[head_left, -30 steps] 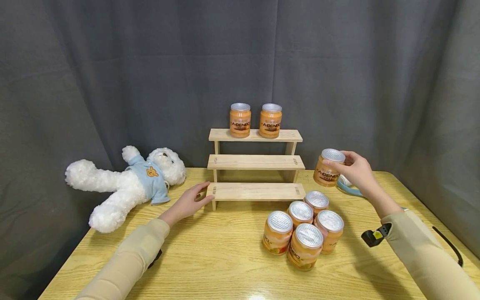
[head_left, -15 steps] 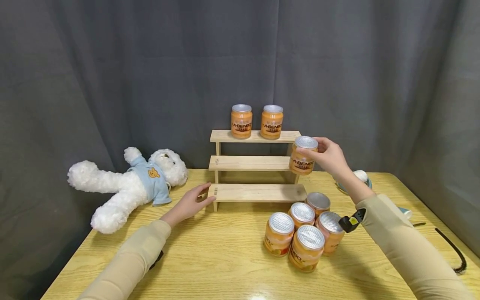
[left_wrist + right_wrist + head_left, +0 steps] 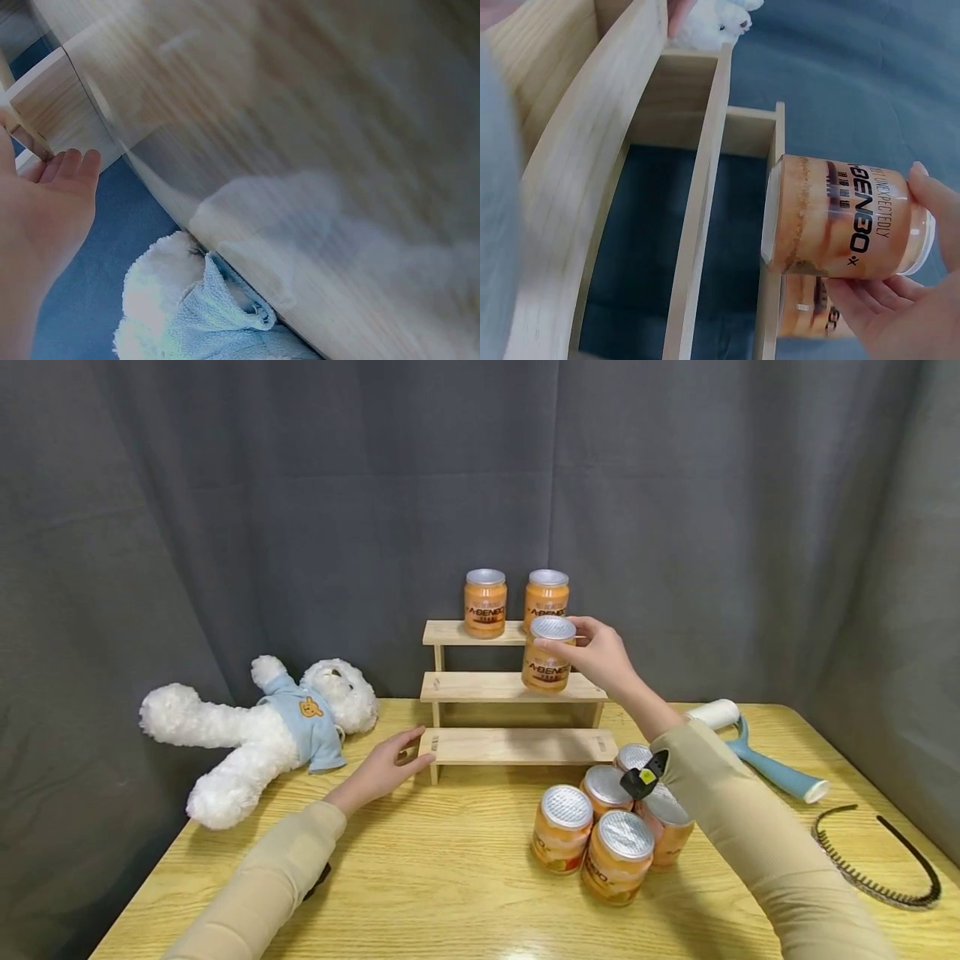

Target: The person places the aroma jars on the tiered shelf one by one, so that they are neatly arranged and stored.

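Observation:
My right hand (image 3: 603,656) holds an orange can (image 3: 546,670) with a silver lid, upright in front of the middle tier of a three-tier wooden display stand (image 3: 517,745). In the right wrist view, thumb and fingers wrap the lid end of that can (image 3: 832,217). My left hand (image 3: 378,768) grips the left end of the lowest tier between thumb and fingers; the left wrist view shows its fingertips (image 3: 69,161) at the board's edge. Two matching cans stand on the top tier, a left one (image 3: 485,606) and a right one (image 3: 547,589) partly hidden behind the held can.
Several more cans (image 3: 617,870) cluster on the wooden table right of centre, partly covered by my right sleeve. A white teddy bear (image 3: 247,727) in a blue shirt lies at left. A blue-handled lint roller (image 3: 780,772) and a black headband (image 3: 870,887) lie at right. Grey curtains hang behind.
My right hand has carried the can leftward and up, from right of the stand to before its middle tier. The lint roller and headband have come into fuller view. My left hand stays put.

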`<state>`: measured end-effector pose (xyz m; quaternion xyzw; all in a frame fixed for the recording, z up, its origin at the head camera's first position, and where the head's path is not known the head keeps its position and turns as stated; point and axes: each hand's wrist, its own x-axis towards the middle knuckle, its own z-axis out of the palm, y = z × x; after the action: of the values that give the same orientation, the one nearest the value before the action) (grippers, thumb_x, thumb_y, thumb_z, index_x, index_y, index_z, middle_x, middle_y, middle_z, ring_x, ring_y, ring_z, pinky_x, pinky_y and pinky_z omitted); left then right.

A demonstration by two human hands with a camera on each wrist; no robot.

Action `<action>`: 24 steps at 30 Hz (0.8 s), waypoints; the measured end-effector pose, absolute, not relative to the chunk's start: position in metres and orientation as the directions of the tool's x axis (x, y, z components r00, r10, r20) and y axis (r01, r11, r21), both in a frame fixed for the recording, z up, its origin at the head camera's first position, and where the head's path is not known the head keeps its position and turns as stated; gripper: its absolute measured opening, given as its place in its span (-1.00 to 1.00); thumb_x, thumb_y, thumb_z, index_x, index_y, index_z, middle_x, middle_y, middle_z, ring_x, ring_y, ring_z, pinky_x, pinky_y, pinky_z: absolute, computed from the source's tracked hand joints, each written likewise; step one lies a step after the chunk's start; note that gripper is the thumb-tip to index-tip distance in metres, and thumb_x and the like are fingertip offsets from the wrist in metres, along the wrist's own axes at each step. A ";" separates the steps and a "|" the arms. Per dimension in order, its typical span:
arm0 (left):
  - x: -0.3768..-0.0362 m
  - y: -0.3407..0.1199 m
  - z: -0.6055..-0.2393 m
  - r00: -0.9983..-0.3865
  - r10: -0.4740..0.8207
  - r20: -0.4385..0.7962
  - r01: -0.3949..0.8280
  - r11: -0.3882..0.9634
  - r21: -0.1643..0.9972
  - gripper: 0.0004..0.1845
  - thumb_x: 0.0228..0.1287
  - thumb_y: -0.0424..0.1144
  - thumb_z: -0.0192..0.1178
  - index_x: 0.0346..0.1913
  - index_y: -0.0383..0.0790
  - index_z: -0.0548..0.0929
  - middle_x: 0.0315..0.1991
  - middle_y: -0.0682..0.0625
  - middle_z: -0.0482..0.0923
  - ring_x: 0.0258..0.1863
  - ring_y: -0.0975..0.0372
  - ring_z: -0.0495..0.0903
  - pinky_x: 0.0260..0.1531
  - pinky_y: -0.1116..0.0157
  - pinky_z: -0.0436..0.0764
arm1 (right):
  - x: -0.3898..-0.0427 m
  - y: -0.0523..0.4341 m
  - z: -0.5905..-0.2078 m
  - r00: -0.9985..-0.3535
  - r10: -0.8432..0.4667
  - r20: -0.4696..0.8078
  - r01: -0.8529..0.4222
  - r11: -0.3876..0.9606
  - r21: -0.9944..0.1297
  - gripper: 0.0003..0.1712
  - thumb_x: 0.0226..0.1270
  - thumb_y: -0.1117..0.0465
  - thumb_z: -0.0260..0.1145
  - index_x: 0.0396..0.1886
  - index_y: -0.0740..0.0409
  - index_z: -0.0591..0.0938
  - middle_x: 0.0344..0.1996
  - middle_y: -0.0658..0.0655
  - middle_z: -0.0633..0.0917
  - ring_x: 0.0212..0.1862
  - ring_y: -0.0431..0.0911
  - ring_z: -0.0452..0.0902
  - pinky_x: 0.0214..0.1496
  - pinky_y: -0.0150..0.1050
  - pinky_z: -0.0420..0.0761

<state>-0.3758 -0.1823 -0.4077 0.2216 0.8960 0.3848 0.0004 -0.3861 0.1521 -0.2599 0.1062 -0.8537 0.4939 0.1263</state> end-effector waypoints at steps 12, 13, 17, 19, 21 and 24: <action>-0.374 -0.182 -0.404 -0.906 0.391 0.165 0.396 0.639 0.660 -0.27 0.34 0.07 0.08 0.43 -0.23 0.16 0.40 -0.21 0.18 0.34 -0.04 0.26 0.31 0.06 0.34 | -0.404 0.103 -0.263 -0.941 -0.124 0.314 -0.336 0.406 -0.850 -0.22 0.09 -0.08 0.43 0.22 0.24 0.44 0.05 0.21 0.57 0.04 0.00 0.51 0.03 -0.14 0.57; -0.373 -0.182 -0.404 -0.907 0.389 0.164 0.393 0.640 0.660 -0.27 0.34 0.08 0.08 0.43 -0.22 0.16 0.40 -0.20 0.18 0.34 -0.05 0.25 0.31 0.06 0.34 | -0.405 0.100 -0.264 -0.942 -0.128 0.311 -0.336 0.402 -0.852 -0.23 0.09 -0.07 0.43 0.21 0.24 0.44 0.04 0.21 0.58 0.03 0.00 0.51 0.02 -0.15 0.58; -0.373 -0.183 -0.404 -0.906 0.393 0.159 0.395 0.647 0.652 -0.25 0.33 0.12 0.07 0.44 -0.21 0.16 0.40 -0.20 0.18 0.34 -0.05 0.25 0.31 0.05 0.33 | -0.413 0.088 -0.271 -0.951 -0.137 0.279 -0.311 0.417 -0.854 -0.29 0.08 -0.05 0.44 0.15 0.25 0.48 0.01 0.21 0.59 0.01 0.00 0.52 -0.01 -0.16 0.58; -0.373 -0.183 -0.405 -0.905 0.397 0.152 0.394 0.652 0.648 -0.24 0.33 0.14 0.06 0.44 -0.22 0.15 0.40 -0.20 0.18 0.34 -0.07 0.25 0.31 0.04 0.33 | -0.416 0.082 -0.275 -0.956 -0.145 0.257 -0.295 0.436 -0.850 -0.28 0.09 -0.05 0.44 0.15 0.25 0.46 0.02 0.20 0.58 0.03 0.00 0.51 0.02 -0.16 0.57; -0.373 -0.182 -0.406 -0.908 0.392 0.148 0.388 0.654 0.650 -0.24 0.32 0.14 0.07 0.44 -0.21 0.16 0.40 -0.20 0.18 0.34 -0.07 0.25 0.31 0.03 0.32 | -0.418 0.078 -0.278 -0.957 -0.152 0.248 -0.291 0.457 -0.841 -0.27 0.09 -0.08 0.43 0.14 0.26 0.44 0.02 0.21 0.57 0.04 0.01 0.50 0.04 -0.14 0.57; -0.373 -0.181 -0.406 -0.911 0.383 0.153 0.385 0.654 0.651 -0.24 0.32 0.13 0.07 0.44 -0.19 0.16 0.40 -0.19 0.18 0.34 -0.07 0.25 0.31 0.02 0.32 | -0.419 0.071 -0.280 -0.952 -0.159 0.261 -0.306 0.467 -0.830 -0.22 0.10 -0.10 0.41 0.19 0.25 0.39 0.04 0.20 0.55 0.05 0.02 0.48 0.06 -0.12 0.56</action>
<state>-0.3735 -0.1813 -0.4060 0.2111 0.9095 0.3582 -0.0011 -0.4193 0.0711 -0.2802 0.1362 -0.8534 0.4978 0.0734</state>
